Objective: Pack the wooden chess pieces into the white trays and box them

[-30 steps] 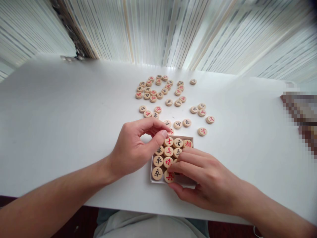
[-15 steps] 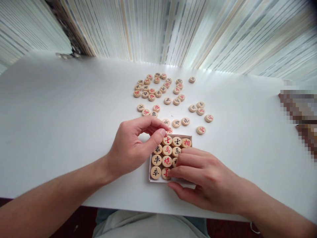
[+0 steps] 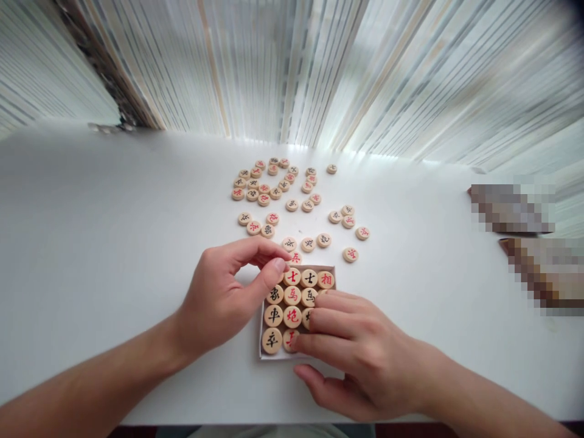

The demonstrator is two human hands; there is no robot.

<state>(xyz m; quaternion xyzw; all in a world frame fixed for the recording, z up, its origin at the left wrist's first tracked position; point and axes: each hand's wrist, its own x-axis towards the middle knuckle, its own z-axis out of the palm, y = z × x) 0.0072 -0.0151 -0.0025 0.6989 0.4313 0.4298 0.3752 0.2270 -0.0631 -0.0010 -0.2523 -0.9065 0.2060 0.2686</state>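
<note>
Lower right of frame: our R hand (image 3: 365, 359) lies palm down, fingers (image 3: 319, 319) stretched flat over the right side of the white box (image 3: 263, 356). They rest on the pcs there w/o closing on any. The thumb sits apart, nearer to us than the box's near edge, on the table (image 3: 114, 243).

The box is at bottom centre, close to the table's near edge. It's packed w/ round wooden pieces (image 3: 274, 315), face up, red or black characters, in rows touching each other. The right column is mostly hidden under the R hand.

Centre left: our L hand (image 3: 223, 292) is at the box's far-left corner. Thumb and index are curled into a near-closed pinch, tips almost meeting. We can't tell if a pc is in that pinch; the thumb hides the spot.

Just past the box's far edge is a red-marked piece (image 3: 295, 258). Beyond it, loose pieces (image 3: 269, 188) are scattered towards upper centre, a dense bunch at the far left of the group.

Right edge: pixelated patches (image 3: 513, 208). Top: striped curtain (image 3: 319, 73).
</note>
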